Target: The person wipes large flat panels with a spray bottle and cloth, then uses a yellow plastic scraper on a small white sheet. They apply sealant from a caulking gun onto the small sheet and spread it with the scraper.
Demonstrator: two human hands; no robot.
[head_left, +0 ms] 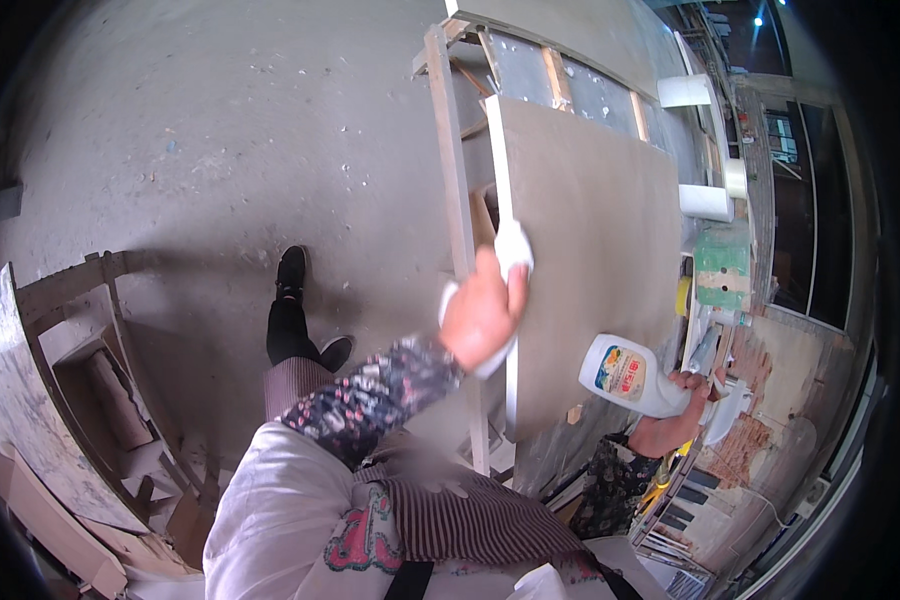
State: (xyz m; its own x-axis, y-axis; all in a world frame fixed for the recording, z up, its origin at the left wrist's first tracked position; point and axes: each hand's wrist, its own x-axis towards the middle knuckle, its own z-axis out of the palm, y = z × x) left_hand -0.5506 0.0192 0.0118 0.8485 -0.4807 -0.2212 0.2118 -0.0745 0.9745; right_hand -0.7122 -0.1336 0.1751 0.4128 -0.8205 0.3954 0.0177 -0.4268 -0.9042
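My left hand [478, 312] is closed around a white cloth [512, 247], with part of it bunched above the fingers and more showing beneath the hand. It lies against the white left edge of a flat beige panel [595, 210]. To the right, my right hand [670, 412] grips a white spray bottle [638, 375] by its neck. The bottle is tilted, its labelled body over the panel's near right corner, and its white spray head [730, 408] pokes out past my fingers. My fingers partly hide the neck.
The panel rests on a wooden frame [450, 150], with another panel [570, 30] beyond it. White rolls [705, 202], a green block [722, 268] and yellow tape [683, 296] line the right side. At left stands a wooden bench [70, 285] holding cardboard [100, 385].
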